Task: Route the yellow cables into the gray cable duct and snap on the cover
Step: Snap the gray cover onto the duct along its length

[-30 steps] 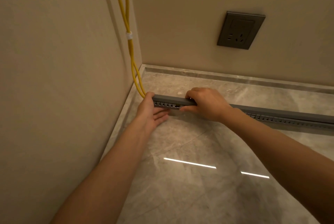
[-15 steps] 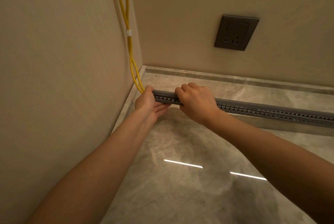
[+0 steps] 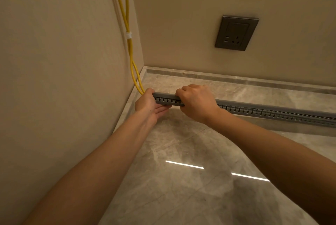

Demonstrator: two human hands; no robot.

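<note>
A long gray slotted cable duct (image 3: pixel 272 113) lies on the marble floor and runs from the left wall off to the right. Its gray cover (image 3: pixel 164 95) sits along its top. Two yellow cables (image 3: pixel 130 46), bound by a white tie (image 3: pixel 128 35), hang down the left wall and meet the duct's left end. My left hand (image 3: pixel 146 103) cups that left end, thumb on top, fingers under the side. My right hand (image 3: pixel 195 102) presses down over the duct just to the right, fingers curled over the cover. The cables inside the duct are hidden.
A dark gray wall socket (image 3: pixel 236 33) sits on the back wall above the duct. A marble skirting strip (image 3: pixel 236 81) runs along the back wall. The left wall stands close beside my left arm. Glossy floor tiles lie in front of the duct.
My right hand has slid left along the duct toward my left hand and turned to press on top. The left hand stays at the duct's end.
</note>
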